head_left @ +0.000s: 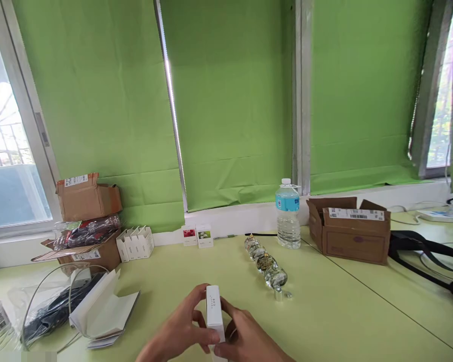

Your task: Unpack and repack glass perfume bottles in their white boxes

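Note:
A small white cardboard box (213, 307) with fine dark print stands narrow side up in front of me, above the near part of the table. From its left side my left hand (186, 324) grips it, thumb across the near face. My right hand (245, 332) closes on its right side, with the thumb low on the box. The lower end of the box is partly covered by my thumbs. Beyond my hands, a slanting row of clear glass bottles (266, 264) with shiny metallic parts lies on the table. A small silver cap (278, 294) is at its near end.
A large water bottle (288, 221) and an open brown carton (357, 236) stand at the back right, near black straps (419, 246). Small white boxes (136, 244), two picture cards (205, 236), stacked cartons (88, 201), folded papers (105, 311) and a bagged cable (56, 311) occupy the left and back.

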A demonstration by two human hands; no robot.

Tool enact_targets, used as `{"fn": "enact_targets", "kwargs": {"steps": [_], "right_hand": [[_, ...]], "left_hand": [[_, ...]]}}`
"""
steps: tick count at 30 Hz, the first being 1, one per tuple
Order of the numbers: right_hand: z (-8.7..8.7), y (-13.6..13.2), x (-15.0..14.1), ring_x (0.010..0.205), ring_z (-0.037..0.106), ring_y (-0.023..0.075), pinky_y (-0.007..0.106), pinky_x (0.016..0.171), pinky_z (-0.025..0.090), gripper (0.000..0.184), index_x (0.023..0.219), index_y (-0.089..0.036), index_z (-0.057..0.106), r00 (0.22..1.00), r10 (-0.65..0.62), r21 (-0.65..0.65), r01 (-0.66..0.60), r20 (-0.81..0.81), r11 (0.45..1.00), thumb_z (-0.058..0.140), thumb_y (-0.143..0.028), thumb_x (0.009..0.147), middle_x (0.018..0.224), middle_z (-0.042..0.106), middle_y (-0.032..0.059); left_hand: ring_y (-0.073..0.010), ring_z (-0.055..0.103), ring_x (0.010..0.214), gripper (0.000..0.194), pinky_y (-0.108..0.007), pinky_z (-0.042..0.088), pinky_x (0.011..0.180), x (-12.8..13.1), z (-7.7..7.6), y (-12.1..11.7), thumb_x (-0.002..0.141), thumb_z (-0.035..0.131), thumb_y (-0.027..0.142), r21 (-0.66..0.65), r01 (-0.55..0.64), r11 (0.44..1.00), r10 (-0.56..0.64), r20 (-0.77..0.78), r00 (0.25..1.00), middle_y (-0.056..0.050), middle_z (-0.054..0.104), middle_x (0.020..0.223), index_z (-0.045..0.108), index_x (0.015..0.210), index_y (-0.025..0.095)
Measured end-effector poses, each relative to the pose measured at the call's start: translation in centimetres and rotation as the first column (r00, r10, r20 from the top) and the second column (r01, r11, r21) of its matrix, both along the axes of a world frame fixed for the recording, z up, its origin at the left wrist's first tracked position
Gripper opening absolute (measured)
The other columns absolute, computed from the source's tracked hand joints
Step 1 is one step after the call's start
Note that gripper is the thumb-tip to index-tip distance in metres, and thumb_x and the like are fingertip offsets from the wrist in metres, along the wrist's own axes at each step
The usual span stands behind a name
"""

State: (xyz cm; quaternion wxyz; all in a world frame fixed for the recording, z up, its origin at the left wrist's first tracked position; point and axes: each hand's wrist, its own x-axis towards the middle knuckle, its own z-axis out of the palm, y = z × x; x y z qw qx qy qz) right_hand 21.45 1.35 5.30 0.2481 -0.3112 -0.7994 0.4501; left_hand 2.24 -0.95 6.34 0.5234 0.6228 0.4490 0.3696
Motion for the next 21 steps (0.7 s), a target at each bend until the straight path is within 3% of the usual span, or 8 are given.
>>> {"fn": "enact_targets", "kwargs": {"steps": [2, 5, 9, 13, 17, 21], "right_hand": [[0.8, -0.3, 0.1, 0.073, 0.060, 0.0145, 0.020, 0.062, 0.043, 0.065, 0.130, -0.018, 0.049, 0.995, 0.073, -0.058, -0.076, -0.064, 0.995, 0.057, -0.013, 0.066, 0.090, 0.069, -0.0006], [1.6, -0.4, 0.2, 0.080, 0.061, 0.0164, 0.023, 0.072, 0.046, 0.052, 0.121, -0.017, 0.060, 0.976, 0.154, -0.063, -0.165, -0.154, 0.984, 0.053, -0.012, 0.070, 0.092, 0.069, 0.0009], [2.0, -0.1, 0.1, 0.085, 0.060, 0.0186, 0.029, 0.080, 0.047, 0.034, 0.109, -0.014, 0.068, 0.970, 0.108, -0.103, -0.132, -0.216, 0.986, 0.046, -0.024, 0.085, 0.090, 0.068, 0.0042], [1.9, -0.3, -0.1, 0.088, 0.061, 0.0205, 0.031, 0.080, 0.048, 0.036, 0.113, -0.013, 0.066, 0.956, 0.054, -0.129, -0.095, -0.290, 0.987, 0.051, -0.034, 0.089, 0.095, 0.068, 0.0069], [2.1, -1.2, -0.5, 0.082, 0.061, 0.0191, 0.028, 0.076, 0.048, 0.029, 0.105, -0.015, 0.068, 0.969, -0.037, -0.088, 0.016, -0.244, 0.996, 0.051, -0.031, 0.088, 0.086, 0.068, 0.0042], [2.6, -1.7, -0.6, 0.074, 0.058, 0.0151, 0.022, 0.065, 0.046, 0.018, 0.091, -0.016, 0.068, 0.982, -0.073, -0.051, 0.065, -0.176, 0.997, 0.053, -0.021, 0.082, 0.080, 0.066, -0.0001]], "left_hand": [[-0.0170, 0.059, 0.077, 0.080, -0.025, 0.049, 0.058, -0.3, -1.5, 0.0, 0.062, 0.081, 0.037, 0.057, -0.108, 0.993, 0.111, -0.058, 0.992, -0.005, 0.064, 0.095, 0.043, 0.131, 0.025], [-0.0163, 0.056, 0.067, 0.085, -0.026, 0.045, 0.060, -0.5, -2.7, -0.5, 0.063, 0.079, 0.042, 0.134, -0.271, 0.953, 0.294, -0.197, 0.935, -0.001, 0.061, 0.076, 0.039, 0.136, 0.020], [-0.0168, 0.055, 0.063, 0.083, -0.028, 0.043, 0.056, -0.2, -2.3, -1.5, 0.061, 0.077, 0.041, 0.279, -0.378, 0.883, 0.455, -0.305, 0.837, -0.005, 0.062, 0.087, 0.043, 0.134, 0.019], [-0.0173, 0.059, 0.066, 0.080, -0.027, 0.045, 0.054, 0.4, -2.3, -2.2, 0.056, 0.078, 0.039, 0.496, -0.346, 0.796, 0.552, -0.363, 0.750, -0.007, 0.059, 0.110, 0.048, 0.129, 0.029], [-0.0198, 0.065, 0.072, 0.072, -0.025, 0.044, 0.049, 1.3, -3.2, -2.7, 0.061, 0.067, 0.034, 0.710, -0.253, 0.658, 0.674, -0.405, 0.617, -0.004, 0.059, 0.107, 0.044, 0.129, 0.031], [-0.0192, 0.068, 0.072, 0.071, -0.024, 0.048, 0.048, 1.9, -3.8, -3.0, 0.061, 0.061, 0.032, 0.830, -0.123, 0.544, 0.742, -0.407, 0.532, -0.004, 0.062, 0.103, 0.042, 0.129, 0.029]]}}
